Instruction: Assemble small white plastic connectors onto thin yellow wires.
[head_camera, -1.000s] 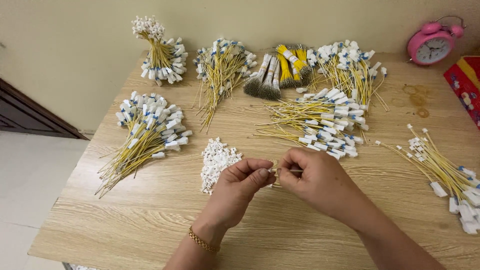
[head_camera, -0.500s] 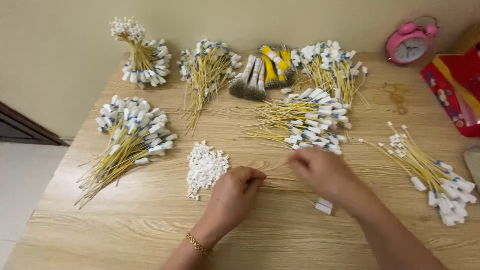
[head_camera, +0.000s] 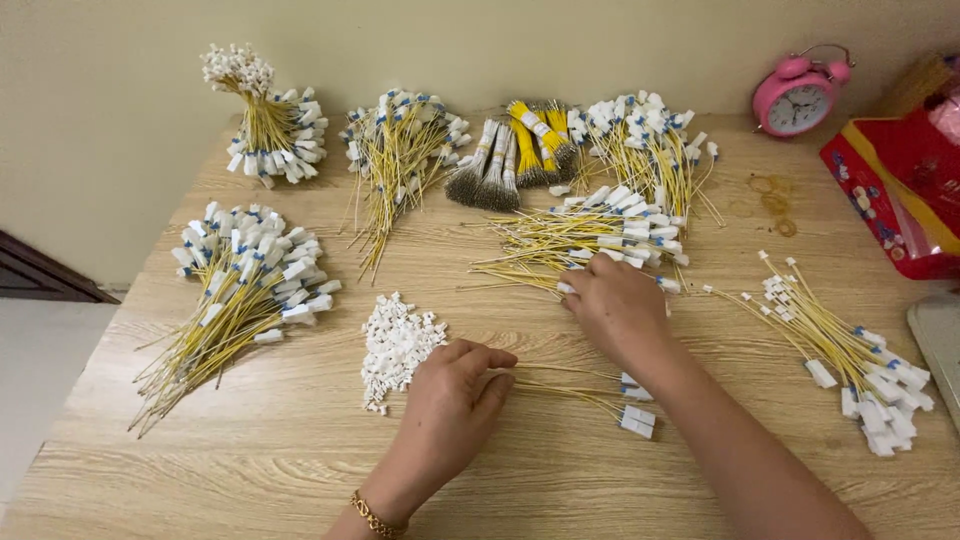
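Left hand (head_camera: 455, 400): laid palm down on the tabletop (head_camera: 300, 470), fingers curled over the ends of a few yellow wires (head_camera: 570, 385).
Right hand (head_camera: 615, 305): set on the near edge of the middle wire pile (head_camera: 590, 235), fingertips touching the wires; whether any wire is pinched cannot be told.
Yellow wires: stretched between both hands, white plugs at their right end.
White plug heap (head_camera: 395, 345): just left of the left hand.
Pink clock (head_camera: 795, 92): at the far right corner.

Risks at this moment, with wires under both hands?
1. The right hand reaches into the loose middle bundle; pulling one wire may drag tangled neighbours out.
2. The left hand pins a few yellow wires beside the pile of small white connectors; a nudge could scatter them.
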